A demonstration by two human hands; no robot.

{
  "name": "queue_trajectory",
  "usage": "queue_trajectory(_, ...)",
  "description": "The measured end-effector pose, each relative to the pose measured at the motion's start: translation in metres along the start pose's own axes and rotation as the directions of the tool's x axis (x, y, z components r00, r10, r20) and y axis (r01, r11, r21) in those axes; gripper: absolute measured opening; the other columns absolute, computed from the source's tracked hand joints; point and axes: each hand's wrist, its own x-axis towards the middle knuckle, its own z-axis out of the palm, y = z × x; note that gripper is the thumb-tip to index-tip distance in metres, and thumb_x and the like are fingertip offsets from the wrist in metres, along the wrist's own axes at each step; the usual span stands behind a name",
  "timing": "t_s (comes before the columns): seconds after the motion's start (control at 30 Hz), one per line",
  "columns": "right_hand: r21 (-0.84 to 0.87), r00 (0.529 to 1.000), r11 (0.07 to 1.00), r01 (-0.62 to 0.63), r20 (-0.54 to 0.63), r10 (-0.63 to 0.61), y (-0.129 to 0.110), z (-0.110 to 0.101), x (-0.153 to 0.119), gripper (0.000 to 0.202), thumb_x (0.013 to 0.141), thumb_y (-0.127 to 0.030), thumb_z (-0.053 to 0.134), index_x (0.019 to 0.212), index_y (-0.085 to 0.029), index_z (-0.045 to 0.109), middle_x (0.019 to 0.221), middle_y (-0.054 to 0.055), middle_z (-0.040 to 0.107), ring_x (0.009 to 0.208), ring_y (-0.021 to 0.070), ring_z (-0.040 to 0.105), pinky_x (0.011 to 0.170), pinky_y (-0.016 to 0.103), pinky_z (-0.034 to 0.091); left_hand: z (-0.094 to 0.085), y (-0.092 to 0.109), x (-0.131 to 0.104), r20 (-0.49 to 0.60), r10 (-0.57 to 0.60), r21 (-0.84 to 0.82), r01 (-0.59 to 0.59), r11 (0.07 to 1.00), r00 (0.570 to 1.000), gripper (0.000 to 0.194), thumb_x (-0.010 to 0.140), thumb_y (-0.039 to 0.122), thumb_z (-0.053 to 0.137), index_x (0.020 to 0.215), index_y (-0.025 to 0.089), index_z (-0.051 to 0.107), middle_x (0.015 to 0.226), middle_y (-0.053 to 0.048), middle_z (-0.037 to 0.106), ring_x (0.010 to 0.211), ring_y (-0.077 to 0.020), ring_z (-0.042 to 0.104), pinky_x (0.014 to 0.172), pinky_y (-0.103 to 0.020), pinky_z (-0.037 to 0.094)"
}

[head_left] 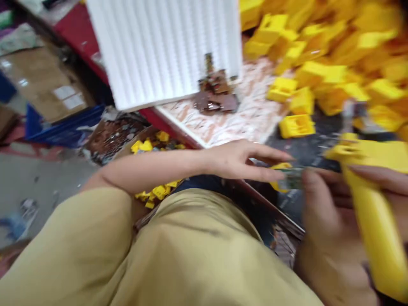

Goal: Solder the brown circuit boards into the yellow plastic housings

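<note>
Yellow blocks (318, 74) far right; white panel (172, 46) far left.
Small piece (283, 178): yellow-green, blurred. Left hand (234, 160): grip unclear. Right hand (333, 238): clamped on yellow handle (376, 225).

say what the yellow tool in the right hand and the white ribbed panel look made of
Yellow tool: probably hard plastic, smooth with a slight gloss, judging by the sheen along its handle. White ribbed panel: perhaps foam or plastic; its pale, even ridges leave this open.

Casings (301, 102) heaped worktop's (251, 119) far R; foam sheet (168, 51) far L, parts pile (216, 100) @ its near-R corner; crate (66, 131) off L edge.
</note>
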Motion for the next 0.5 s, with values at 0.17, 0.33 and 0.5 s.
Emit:
queue_trajectory(0.17,-0.073,0.991,0.993,0.089,-0.089,-0.095,0.002,0.013,0.009,0.042,0.081,-0.011,0.076,0.116,-0.025,0.058,0.088,-0.005,0.068,0.071,0.0083,0.07,0.062,0.016,0.059,0.028,-0.015,0.005,-0.223,0.142,-0.132,-0.174,0.976,0.964,0.037,0.079,0.049,0.079,0.094,0.016,0.081,0.103,-0.009,0.079,0.103,-0.0219,0.072,0.098,-0.033,0.055)
queue_trajectory(0.33,-0.104,0.981,0.985,0.137,-0.122,-0.149,0.009,0.011,-0.003,0.044,0.081,-0.008,0.074,0.118,-0.025,0.058,0.09,-0.003,0.068,0.069,0.0096,0.069,0.063,0.018,0.06,0.046,-0.014,0.013,-0.201,0.014,-0.383,-0.092,0.919,0.98,0.034,0.07,0.049,0.085,0.083,0.019,0.08,0.091,-0.005,0.079,0.097,-0.0182,0.072,0.094,-0.03,0.054)
queue_trajectory(0.5,-0.155,0.98,0.969,0.193,-0.023,-0.199,0.019,-0.011,-0.011,0.053,0.075,-0.011,0.082,0.12,-0.027,0.059,0.1,0.0,0.073,0.079,0.0172,0.074,0.074,0.03,0.064,0.029,-0.004,0.011,-0.257,0.021,-0.051,-0.035,0.998,0.966,0.03,0.076,0.044,0.077,0.089,0.017,0.079,0.087,-0.005,0.077,0.081,-0.0148,0.069,0.072,-0.025,0.053)
